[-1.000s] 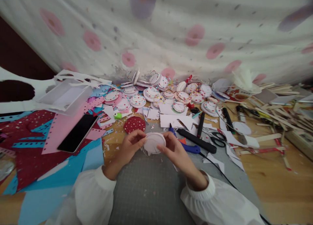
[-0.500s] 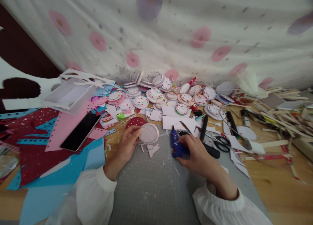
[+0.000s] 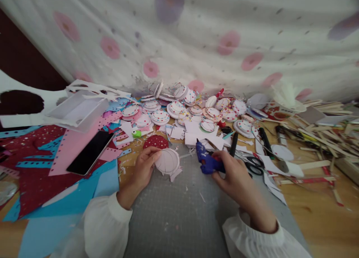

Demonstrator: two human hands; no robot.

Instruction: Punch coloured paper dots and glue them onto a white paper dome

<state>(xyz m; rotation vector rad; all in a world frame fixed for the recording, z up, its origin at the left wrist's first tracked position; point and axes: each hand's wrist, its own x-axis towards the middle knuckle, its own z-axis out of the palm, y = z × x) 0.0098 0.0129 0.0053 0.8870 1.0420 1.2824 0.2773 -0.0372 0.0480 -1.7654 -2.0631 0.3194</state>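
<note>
Over the far part of the gray cutting mat [image 3: 174,213], the person's left hand [image 3: 144,166] is pinching a round white disc [image 3: 167,162] at its left edge between thumb and fingers, the flat face tilting toward the camera. Thin lines are crossing that face, and a pale scrap [image 3: 176,174] is showing at its lower edge; whether it is attached cannot be told. Farther right over the mat, the right hand [image 3: 234,175] is grasping a blue hot-glue gun [image 3: 206,162] by its rear part, the tip pointing away and well apart from the disc. A dark red dotted disc [image 3: 156,141] is lying by the mat's far left edge. The work is seemingly standing at readying the gun. Applying glue would be calling for steadying the white disc, turning the tip toward it and keeping the left hand clear.
</note>
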